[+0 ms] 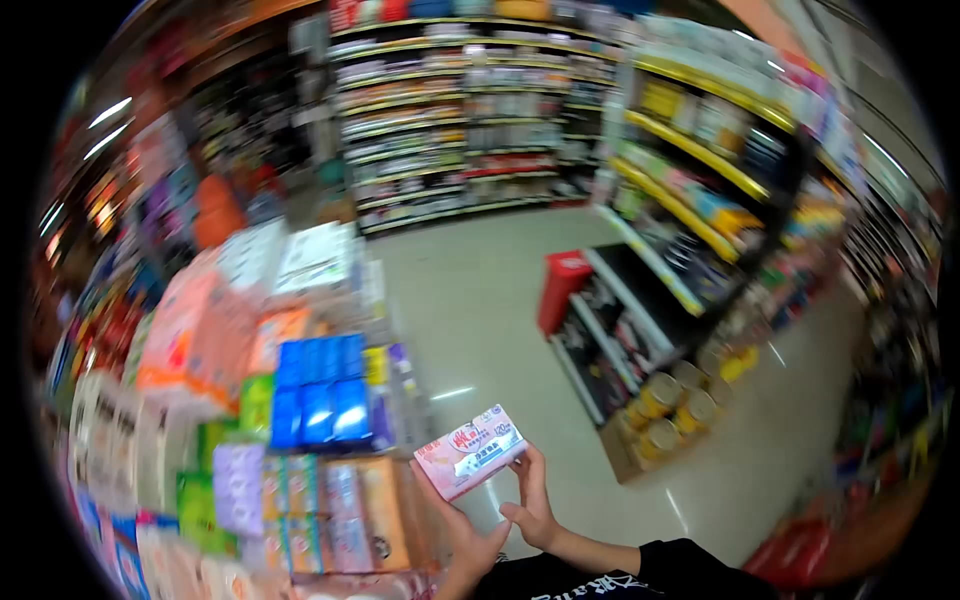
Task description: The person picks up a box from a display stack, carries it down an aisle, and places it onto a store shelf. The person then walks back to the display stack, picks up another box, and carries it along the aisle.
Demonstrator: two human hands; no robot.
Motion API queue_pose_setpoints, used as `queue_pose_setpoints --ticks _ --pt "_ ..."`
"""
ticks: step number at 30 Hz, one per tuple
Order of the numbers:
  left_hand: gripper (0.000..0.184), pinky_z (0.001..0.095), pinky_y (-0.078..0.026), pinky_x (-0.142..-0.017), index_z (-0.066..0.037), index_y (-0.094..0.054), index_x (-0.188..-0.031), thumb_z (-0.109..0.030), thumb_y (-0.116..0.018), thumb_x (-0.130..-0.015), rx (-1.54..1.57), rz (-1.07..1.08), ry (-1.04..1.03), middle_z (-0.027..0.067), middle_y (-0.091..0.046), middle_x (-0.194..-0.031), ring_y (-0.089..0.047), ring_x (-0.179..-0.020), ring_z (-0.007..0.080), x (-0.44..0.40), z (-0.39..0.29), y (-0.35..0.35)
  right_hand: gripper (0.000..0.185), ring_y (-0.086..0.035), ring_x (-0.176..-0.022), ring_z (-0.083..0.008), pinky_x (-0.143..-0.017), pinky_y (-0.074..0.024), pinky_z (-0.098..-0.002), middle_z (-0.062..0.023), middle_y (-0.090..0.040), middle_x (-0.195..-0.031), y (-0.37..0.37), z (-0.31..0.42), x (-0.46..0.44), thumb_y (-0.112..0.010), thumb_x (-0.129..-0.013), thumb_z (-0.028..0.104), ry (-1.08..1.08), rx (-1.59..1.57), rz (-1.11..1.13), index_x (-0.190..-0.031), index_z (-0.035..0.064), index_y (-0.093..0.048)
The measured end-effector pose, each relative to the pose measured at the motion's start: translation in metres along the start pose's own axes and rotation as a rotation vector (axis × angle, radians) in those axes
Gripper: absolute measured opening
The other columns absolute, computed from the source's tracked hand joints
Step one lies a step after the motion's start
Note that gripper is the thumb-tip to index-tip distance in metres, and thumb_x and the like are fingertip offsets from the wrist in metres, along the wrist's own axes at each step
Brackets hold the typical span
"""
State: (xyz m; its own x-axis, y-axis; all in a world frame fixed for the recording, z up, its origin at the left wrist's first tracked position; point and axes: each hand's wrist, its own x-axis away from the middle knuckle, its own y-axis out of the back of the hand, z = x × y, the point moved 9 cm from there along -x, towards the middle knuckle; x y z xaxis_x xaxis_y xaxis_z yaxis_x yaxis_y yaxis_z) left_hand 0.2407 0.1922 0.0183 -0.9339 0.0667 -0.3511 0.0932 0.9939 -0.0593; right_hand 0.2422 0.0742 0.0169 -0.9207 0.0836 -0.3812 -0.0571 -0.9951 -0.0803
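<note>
Glare-streaked floor [450, 300], blurred, bowed edges

A pale, glossy floor [470, 290] runs back to a tall bank of shelves [470, 213] across the far end, its many tiers packed and blurred. On the right stands shelving with bright yellow edges [699, 156], and before it a low black unit [655, 295] with a red end (the loudest colour on the floor), while tube lights [110, 112] glow at upper left.
</note>
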Motion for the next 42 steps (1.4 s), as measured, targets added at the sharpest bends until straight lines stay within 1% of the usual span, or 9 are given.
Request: queue_pose_setpoints --ticks 3,5,6,14,20,25,27,33,42 --pt "0.126 0.0452 -0.008 -0.114 0.004 0.015 -0.145 -0.04 -0.073 -0.067 0.078 0.218 -0.055 0.0257 0.008 -0.153 -0.003 -0.143 0.0336 0.007 -0.02 -0.092 0.104 -0.018 -0.138 -0.031 -0.113 -0.016 -0.0457 -0.0219 -0.014 -0.147 0.082 0.029 0.04 -0.06 -0.083 0.051 0.066 0.029 -0.239 -0.144 -0.0053 0.001" --pt "0.133 0.0449 -0.01 -0.113 0.0 0.011 -0.148 -0.062 -0.071 -0.064 0.066 0.345 -0.133 0.0208 -0.007 -0.152 -0.013 -0.141 0.0312 0.027 -0.03 -0.154 0.109 -0.018 -0.138 -0.0317 -0.111 -0.0173 -0.0465 -0.0214 -0.014 -0.147 0.137 0.061 0.076 -0.057 -0.08 0.058 0.185 0.069 -0.439 -0.144 -0.0058 0.004" --pt "0.132 0.048 -0.009 -0.113 0.004 0.014 -0.145 -0.058 -0.072 -0.066 0.119 0.479 -0.176 0.0265 0.012 -0.152 -0.001 -0.143 0.0369 0.04 -0.04 -0.187 0.116 -0.019 -0.136 -0.0311 -0.109 -0.0194 -0.0456 -0.0195 -0.015 -0.146 0.163 0.074 0.093 -0.058 -0.075 0.066 0.192 0.077 -0.523 -0.144 -0.0048 0.002" --pt "0.143 0.0464 -0.016 -0.113 0.003 0.015 -0.145 -0.064 -0.077 -0.058 0.499 0.952 -0.055 0.0246 0.004 -0.151 -0.011 -0.141 0.0346 0.16 -0.09 -0.394 0.126 -0.021 -0.136 -0.0327 -0.11 -0.0162 -0.0464 -0.0193 -0.016 -0.146 0.32 0.183 0.25 -0.059 -0.065 0.078 0.396 0.319 -1.166 -0.145 -0.0018 -0.004" --pt "0.135 0.0488 -0.016 -0.113 -0.003 0.006 -0.148 -0.054 -0.081 -0.059 0.603 1.188 -0.316 0.0286 0.007 -0.151 -0.007 -0.142 0.0393 0.236 -0.155 -0.483 0.127 -0.02 -0.137 -0.0338 -0.11 -0.0156 -0.0473 -0.0206 -0.014 -0.147 0.362 0.221 0.36 -0.058 -0.065 0.079 0.507 0.469 -1.426 -0.145 -0.0026 -0.003" --pt "0.129 0.0518 -0.013 -0.113 -0.003 0.003 -0.148 -0.049 -0.081 -0.063 0.69 1.436 -0.251 0.0296 0.008 -0.151 -0.003 -0.142 0.0421 0.303 -0.164 -0.534 0.128 -0.019 -0.137 -0.0347 -0.11 -0.0151 -0.0481 -0.0216 -0.013 -0.147 0.392 0.237 0.415 -0.057 -0.065 0.08 0.576 0.53 -1.63 -0.145 -0.0034 -0.002" --pt "0.134 0.0476 -0.017 -0.112 0.0 0.014 -0.146 -0.055 -0.077 -0.064 0.636 1.488 -0.323 0.0212 -0.002 -0.152 -0.014 -0.141 0.0317 0.321 -0.163 -0.553 0.128 -0.019 -0.137 -0.035 -0.11 -0.0149 -0.0484 -0.022 -0.013 -0.147 0.401 0.24 0.432 -0.057 -0.065 0.08 0.598 0.561 -1.7 -0.145 -0.0036 -0.001" --pt "0.132 0.0485 -0.015 -0.112 -0.001 0.015 -0.145 -0.056 -0.075 -0.067 0.797 1.663 -0.119 0.0217 0.002 -0.153 -0.012 -0.142 0.0326 0.346 -0.169 -0.614 0.13 -0.016 -0.138 -0.0367 -0.111 -0.0142 -0.0496 -0.0241 -0.011 -0.148 0.444 0.248 0.457 -0.054 -0.065 0.082 0.57 0.647 -1.816 -0.144 -0.0059 0.001" --pt "0.135 0.0492 -0.017 -0.112 -0.002 0.017 -0.145 -0.056 -0.077 -0.064 0.839 1.627 -0.278 0.0237 0.0 -0.152 -0.015 -0.141 0.0346 0.309 -0.172 -0.736 0.135 -0.012 -0.141 -0.0359 -0.112 -0.0115 -0.0502 -0.0242 -0.006 -0.151 0.57 0.272 0.423 -0.058 -0.065 0.081 0.619 0.747 -1.678 -0.144 -0.0085 0.005"
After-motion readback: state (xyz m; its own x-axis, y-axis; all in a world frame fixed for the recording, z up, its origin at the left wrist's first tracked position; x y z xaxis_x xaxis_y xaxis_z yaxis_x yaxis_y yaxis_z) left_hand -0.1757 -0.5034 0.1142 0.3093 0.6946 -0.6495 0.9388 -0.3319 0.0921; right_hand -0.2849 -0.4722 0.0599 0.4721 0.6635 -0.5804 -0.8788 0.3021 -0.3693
